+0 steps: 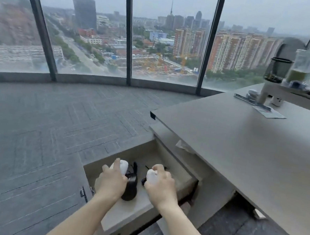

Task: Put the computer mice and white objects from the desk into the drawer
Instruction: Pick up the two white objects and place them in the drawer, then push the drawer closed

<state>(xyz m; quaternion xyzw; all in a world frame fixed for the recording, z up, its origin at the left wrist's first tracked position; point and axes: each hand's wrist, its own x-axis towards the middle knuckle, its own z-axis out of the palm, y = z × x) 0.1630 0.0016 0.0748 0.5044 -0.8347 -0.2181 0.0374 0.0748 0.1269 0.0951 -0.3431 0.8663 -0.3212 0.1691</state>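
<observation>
The drawer (164, 155) under the grey desk (246, 153) stands pulled out. Both my hands are down inside it. My left hand (111, 182) is closed around a white rounded object (123, 166). My right hand (160, 188) grips a second white object (151, 177). A black computer mouse (130, 189) lies on the drawer floor between the hands, with its cable above it. Another dark mouse (143, 181) peeks out under my right hand, mostly hidden.
On the desk's far end stand a white riser (273, 92) carrying a dark jar and a cup of green liquid, small white items (276, 101), a ruler and papers. Crumpled tissue (185, 146) sits on the cabinet top. Grey carpet and curved windows lie to the left.
</observation>
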